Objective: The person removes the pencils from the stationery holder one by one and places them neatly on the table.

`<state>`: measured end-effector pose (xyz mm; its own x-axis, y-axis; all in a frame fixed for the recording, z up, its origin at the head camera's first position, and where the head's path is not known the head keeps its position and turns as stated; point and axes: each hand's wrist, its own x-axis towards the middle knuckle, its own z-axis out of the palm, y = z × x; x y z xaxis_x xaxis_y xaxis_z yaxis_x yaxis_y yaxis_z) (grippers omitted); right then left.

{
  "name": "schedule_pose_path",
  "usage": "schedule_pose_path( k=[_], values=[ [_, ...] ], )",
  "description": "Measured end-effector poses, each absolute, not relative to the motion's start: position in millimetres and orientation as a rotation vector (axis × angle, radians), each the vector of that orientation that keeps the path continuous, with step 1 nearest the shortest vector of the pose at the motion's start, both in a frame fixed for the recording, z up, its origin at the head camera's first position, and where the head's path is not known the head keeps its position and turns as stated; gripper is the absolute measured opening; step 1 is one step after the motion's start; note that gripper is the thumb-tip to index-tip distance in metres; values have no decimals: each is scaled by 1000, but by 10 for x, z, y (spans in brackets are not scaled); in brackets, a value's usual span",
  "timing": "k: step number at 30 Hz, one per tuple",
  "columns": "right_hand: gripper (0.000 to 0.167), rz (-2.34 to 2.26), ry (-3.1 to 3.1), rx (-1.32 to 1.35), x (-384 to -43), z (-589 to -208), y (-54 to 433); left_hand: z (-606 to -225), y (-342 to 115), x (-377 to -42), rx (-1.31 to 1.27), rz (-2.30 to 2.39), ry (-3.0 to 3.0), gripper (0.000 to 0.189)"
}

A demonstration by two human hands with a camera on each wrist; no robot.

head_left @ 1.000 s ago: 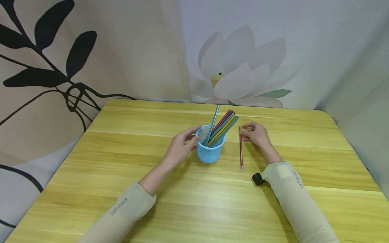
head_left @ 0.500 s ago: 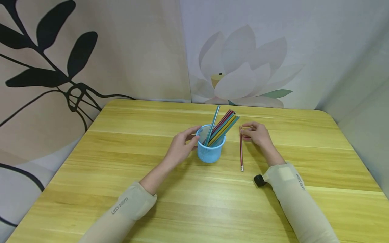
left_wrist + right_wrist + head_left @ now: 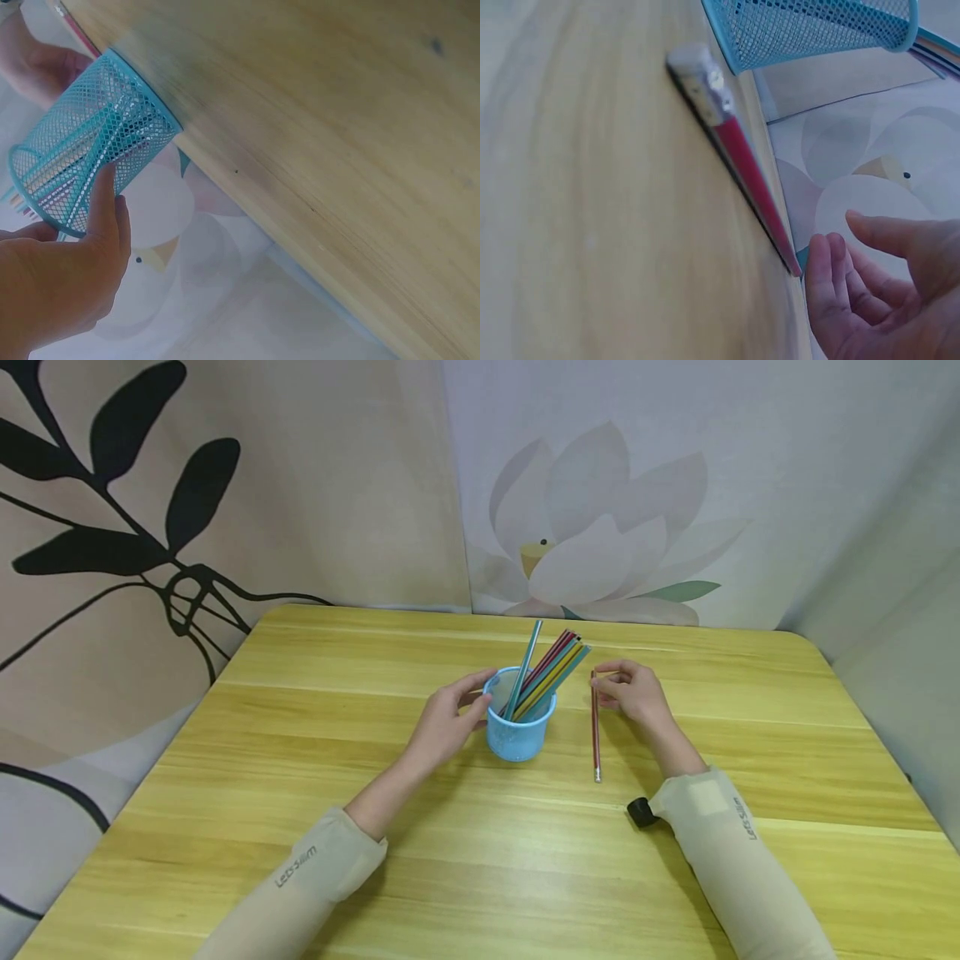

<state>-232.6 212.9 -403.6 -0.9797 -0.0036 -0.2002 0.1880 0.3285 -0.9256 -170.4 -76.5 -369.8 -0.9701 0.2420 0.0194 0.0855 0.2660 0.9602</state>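
Observation:
A light blue mesh pencil cup (image 3: 515,742) stands on the table, with several teal, yellow and dark red pencils (image 3: 553,677) leaning in it. My left hand (image 3: 438,727) holds the cup from its left side, thumb near the rim and fingers along the mesh (image 3: 97,127). To the cup's right lies one red pencil (image 3: 596,735), its white eraser end (image 3: 694,64) towards me. Beside the pencil's far end is my right hand (image 3: 636,697). In the right wrist view, a gap shows between that hand's thumb and loosely bent fingers, and the pencil lies outside it.
The wooden table (image 3: 480,860) reaches back to a wall covering (image 3: 360,485) with printed leaves and a flower. A small black object (image 3: 642,812) sticks out from the right sleeve's cuff (image 3: 686,793).
The right forearm and cuff have shifted slightly towards me and to the right. Both hands, the cup and the red pencil stay nearly where they were.

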Motion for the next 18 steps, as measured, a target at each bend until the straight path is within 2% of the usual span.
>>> schedule_pose_path(
  k=[18],
  values=[
    [40,-1688,2495,38,-2159,-3862,2044,-3698,-764,-1706,300,1808,2378,41]
  ],
)
